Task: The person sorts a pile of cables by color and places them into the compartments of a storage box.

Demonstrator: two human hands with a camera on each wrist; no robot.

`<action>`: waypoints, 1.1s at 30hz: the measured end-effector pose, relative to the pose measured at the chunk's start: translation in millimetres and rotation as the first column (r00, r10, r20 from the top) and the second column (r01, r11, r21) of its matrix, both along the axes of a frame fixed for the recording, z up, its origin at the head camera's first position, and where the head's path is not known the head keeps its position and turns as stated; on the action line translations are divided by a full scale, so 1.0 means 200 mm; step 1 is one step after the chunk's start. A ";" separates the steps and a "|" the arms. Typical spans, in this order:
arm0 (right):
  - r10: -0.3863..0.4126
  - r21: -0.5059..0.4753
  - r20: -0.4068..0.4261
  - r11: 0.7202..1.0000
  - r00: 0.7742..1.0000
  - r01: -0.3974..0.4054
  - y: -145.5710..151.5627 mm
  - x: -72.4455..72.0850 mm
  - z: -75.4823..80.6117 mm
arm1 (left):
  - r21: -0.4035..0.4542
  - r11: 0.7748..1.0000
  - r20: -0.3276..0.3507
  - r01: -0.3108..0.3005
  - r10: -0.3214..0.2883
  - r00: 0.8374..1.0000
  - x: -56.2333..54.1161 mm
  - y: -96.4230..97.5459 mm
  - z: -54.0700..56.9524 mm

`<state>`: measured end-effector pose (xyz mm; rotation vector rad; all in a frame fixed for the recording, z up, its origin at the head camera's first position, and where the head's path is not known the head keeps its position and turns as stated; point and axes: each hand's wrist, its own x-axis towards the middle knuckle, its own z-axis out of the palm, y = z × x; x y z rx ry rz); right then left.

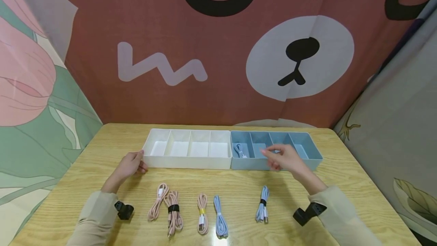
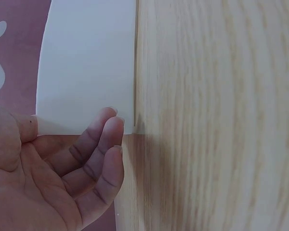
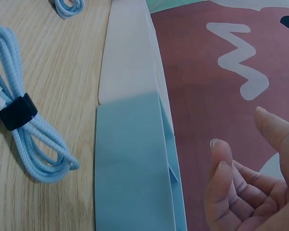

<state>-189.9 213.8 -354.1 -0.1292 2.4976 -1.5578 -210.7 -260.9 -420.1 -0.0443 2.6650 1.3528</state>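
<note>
My left hand [image 1: 131,163] holds the left end of a white divided box [image 1: 191,162]. In the left wrist view the thumb lies at the corner of its edge and bent fingers [image 2: 111,137] touch the front wall. My right hand [image 1: 281,157] hovers over the blue divided box [image 1: 250,164], thumb and forefinger apart, with nothing between them. A bundled light-blue cable [image 1: 239,150] lies in the blue box's leftmost compartment. On the table in front lies a blue cable with a black strap [image 1: 262,204], also close by in the right wrist view.
Left of that cable lie another blue cable [image 1: 220,217], a pink cable with a yellow tie [image 1: 202,213], a pink cable with a black strap [image 1: 174,212] and a pink cable [image 1: 158,201]. The boxes stand end to end near the wooden table's [image 1: 136,204] back edge, before a printed curtain [image 1: 218,98].
</note>
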 end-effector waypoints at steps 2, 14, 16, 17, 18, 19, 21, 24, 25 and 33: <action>0.007 0.001 -0.001 1.000 1.000 -0.007 0.01 0.01 0.00 | 0.003 1.000 0.000 0.001 -0.001 1.000 0.00 0.00 0.00; 0.040 0.021 0.015 0.999 0.999 -0.040 0.06 0.06 -0.04 | 0.004 1.000 -0.011 0.001 -0.001 1.000 0.01 0.00 0.01; 0.051 0.026 0.013 0.998 0.999 -0.051 0.06 0.07 -0.05 | 0.005 1.000 -0.011 0.000 0.000 1.000 0.01 0.00 0.01; 0.060 0.030 0.006 0.998 0.998 -0.060 0.07 0.07 -0.06 | 0.006 1.000 -0.011 0.001 0.000 1.000 0.01 0.00 0.01; 0.069 0.036 -0.002 0.997 0.998 -0.069 0.07 0.08 -0.06 | 0.007 1.000 -0.011 0.002 -0.002 1.000 0.01 0.00 0.00; 0.074 0.037 -0.004 0.997 0.997 -0.074 0.08 0.08 -0.07 | 0.008 1.000 -0.013 0.003 -0.003 1.000 0.01 0.00 0.00; 0.080 0.046 -0.006 0.996 0.997 -0.080 0.09 0.09 -0.08 | 0.006 1.000 -0.012 -0.001 0.001 1.000 0.00 0.00 0.00; 0.084 0.058 -0.005 0.995 0.996 -0.084 0.10 0.10 -0.10 | 0.000 1.000 -0.013 -0.003 0.003 1.000 0.00 0.00 0.00; 0.083 0.060 -0.002 0.995 0.997 -0.083 0.10 0.10 -0.11 | -0.003 1.000 -0.012 -0.006 0.006 1.000 0.00 0.00 0.00; 0.124 0.058 0.007 0.991 0.992 -0.124 0.15 0.11 -0.16 | -0.008 1.000 -0.006 -0.005 0.005 1.000 -0.01 0.00 -0.01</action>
